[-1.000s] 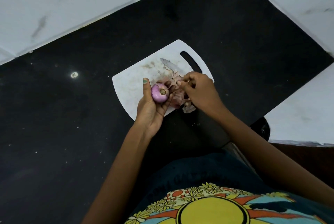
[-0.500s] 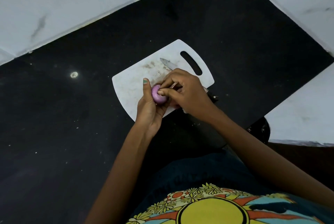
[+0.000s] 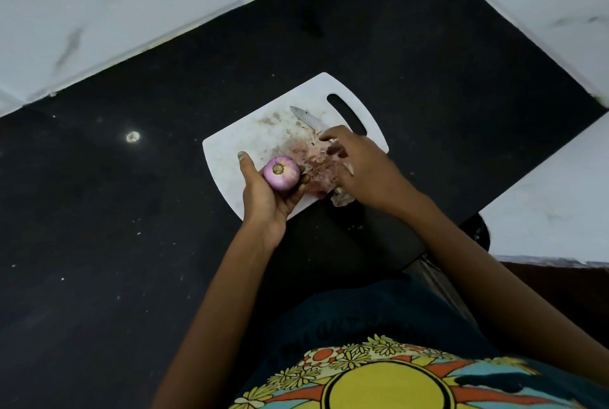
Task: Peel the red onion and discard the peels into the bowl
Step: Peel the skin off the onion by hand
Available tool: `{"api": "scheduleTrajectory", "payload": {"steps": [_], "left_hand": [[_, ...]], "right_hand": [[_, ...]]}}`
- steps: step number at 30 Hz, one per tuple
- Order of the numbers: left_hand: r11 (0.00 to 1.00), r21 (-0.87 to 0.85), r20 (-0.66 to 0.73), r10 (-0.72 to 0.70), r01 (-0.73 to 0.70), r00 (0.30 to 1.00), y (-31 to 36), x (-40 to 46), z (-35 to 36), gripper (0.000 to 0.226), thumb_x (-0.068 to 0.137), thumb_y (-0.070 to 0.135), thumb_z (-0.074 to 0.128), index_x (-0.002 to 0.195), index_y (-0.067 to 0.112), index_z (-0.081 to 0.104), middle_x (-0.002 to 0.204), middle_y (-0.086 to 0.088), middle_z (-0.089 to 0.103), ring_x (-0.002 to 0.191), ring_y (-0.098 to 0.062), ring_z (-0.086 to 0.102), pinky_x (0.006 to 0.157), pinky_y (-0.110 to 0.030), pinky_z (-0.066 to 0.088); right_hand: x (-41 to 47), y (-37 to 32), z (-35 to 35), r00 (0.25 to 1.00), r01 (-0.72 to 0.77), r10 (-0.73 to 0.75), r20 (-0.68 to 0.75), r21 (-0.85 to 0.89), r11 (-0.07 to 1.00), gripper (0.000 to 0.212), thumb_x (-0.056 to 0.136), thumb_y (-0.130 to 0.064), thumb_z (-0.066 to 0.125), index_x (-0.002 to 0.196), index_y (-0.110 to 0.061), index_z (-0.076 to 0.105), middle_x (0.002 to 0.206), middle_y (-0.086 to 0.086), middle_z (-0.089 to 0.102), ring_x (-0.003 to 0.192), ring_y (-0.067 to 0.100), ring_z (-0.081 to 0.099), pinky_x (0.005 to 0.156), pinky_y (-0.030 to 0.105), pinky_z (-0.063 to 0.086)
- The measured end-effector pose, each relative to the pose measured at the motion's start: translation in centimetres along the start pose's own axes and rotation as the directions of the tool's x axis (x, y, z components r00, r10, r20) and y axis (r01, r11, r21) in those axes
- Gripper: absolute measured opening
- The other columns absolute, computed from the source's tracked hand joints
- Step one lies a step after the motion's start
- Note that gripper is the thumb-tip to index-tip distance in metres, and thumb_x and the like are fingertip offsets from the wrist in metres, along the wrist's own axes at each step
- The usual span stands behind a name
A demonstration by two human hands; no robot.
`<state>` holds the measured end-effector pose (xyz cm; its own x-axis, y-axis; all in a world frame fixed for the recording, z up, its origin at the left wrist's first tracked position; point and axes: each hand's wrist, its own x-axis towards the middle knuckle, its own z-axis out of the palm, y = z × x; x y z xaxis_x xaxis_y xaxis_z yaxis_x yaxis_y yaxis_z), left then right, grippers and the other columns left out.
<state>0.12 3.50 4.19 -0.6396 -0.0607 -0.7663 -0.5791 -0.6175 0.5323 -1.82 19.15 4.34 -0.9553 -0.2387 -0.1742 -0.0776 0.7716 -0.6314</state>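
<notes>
The red onion (image 3: 281, 173) shows a smooth pale purple surface with no loose dry skin visible, so peeling appears largely complete. A pile of peels (image 3: 321, 168) lies on the white cutting board (image 3: 237, 145), partly overhanging its near edge; no bowl is in view, so the discard step is judged not yet done. The left hand (image 3: 268, 192) grasps the onion from below, thumb raised on its far side, root end facing the camera, above the board's near edge. The right hand (image 3: 361, 166) hovers over the peel pile with fingers loosely curled downward; whether it grips any peel cannot be determined. A knife (image 3: 308, 119) lies on the board beyond the peels.
</notes>
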Motion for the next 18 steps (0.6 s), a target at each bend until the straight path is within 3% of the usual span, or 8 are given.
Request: {"api": "scheduleTrajectory", "payload": {"steps": [2,5,9,11,14,18], "left_hand": [[0.999,0.036,-0.001,-0.006,0.006,1.0,-0.1,0.0,0.1,0.076,0.093,0.065,0.026,0.119,0.0,0.057,0.06,-0.007,0.069,0.05,-0.013,0.066,0.041,-0.019,0.05],[0.994,0.112,-0.023,0.007,-0.004,1.0,-0.1,0.0,0.2,0.071,0.093,0.066,0.025,0.102,0.006,0.062,0.069,-0.007,0.069,0.055,-0.014,0.066,0.046,-0.021,0.052],[0.966,0.257,0.012,-0.01,0.006,1.0,0.1,-0.2,0.2,0.077,0.091,0.07,0.015,0.1,0.014,0.066,0.087,-0.007,0.072,0.075,-0.016,0.067,0.059,-0.025,0.052],[0.947,0.322,0.032,0.003,-0.013,0.999,0.1,-0.4,0.2,0.079,0.09,0.071,0.012,0.104,0.016,0.067,0.088,-0.005,0.073,0.073,-0.014,0.068,0.06,-0.025,0.05],[0.926,0.358,0.053,0.104,-0.116,0.993,-0.1,-0.7,0.3,0.073,0.094,0.065,0.014,0.1,0.016,0.067,0.072,0.0,0.073,0.059,-0.01,0.068,0.058,-0.023,0.051],[0.9,0.364,0.072,0.228,-0.238,0.971,-0.8,-1.1,0.7,0.052,0.099,0.052,0.028,0.098,0.017,0.067,0.072,0.003,0.068,0.059,-0.004,0.064,0.064,-0.025,0.048]], "right_hand": [[0.0,-0.5,-0.1,0.994,0.069,-0.074,0.075,0.067,0.995,0.053,0.075,-0.018,0.053,0.126,-0.03,0.045,0.121,0.0,0.054,0.112,0.02,0.051,0.094,0.046,0.045],[-0.3,-1.7,-0.6,0.974,0.135,-0.176,0.146,0.251,0.958,0.057,0.075,-0.016,0.066,0.13,-0.022,0.05,0.125,-0.002,0.051,0.119,0.013,0.048,0.105,0.033,0.039],[-0.4,-2.9,-0.8,0.955,0.176,-0.239,0.175,0.311,0.934,0.054,0.075,-0.015,0.076,0.126,-0.023,0.057,0.121,-0.007,0.058,0.113,0.002,0.053,0.1,0.018,0.041],[-0.2,-3.1,-0.5,0.972,0.125,-0.19,0.142,0.372,0.92,0.049,0.074,-0.017,0.079,0.12,-0.02,0.062,0.114,-0.01,0.062,0.104,0.002,0.059,0.093,0.017,0.047],[-0.1,-3.2,-0.3,0.997,0.046,-0.072,0.041,0.451,0.891,0.041,0.073,-0.027,0.08,0.11,-0.017,0.066,0.102,-0.008,0.069,0.093,0.004,0.065,0.085,0.024,0.054],[-0.1,-3.1,-0.2,0.994,-0.031,0.079,-0.07,0.519,0.854,0.033,0.073,-0.033,0.079,0.1,-0.018,0.067,0.09,-0.011,0.07,0.084,-0.002,0.066,0.077,0.015,0.052]]}}
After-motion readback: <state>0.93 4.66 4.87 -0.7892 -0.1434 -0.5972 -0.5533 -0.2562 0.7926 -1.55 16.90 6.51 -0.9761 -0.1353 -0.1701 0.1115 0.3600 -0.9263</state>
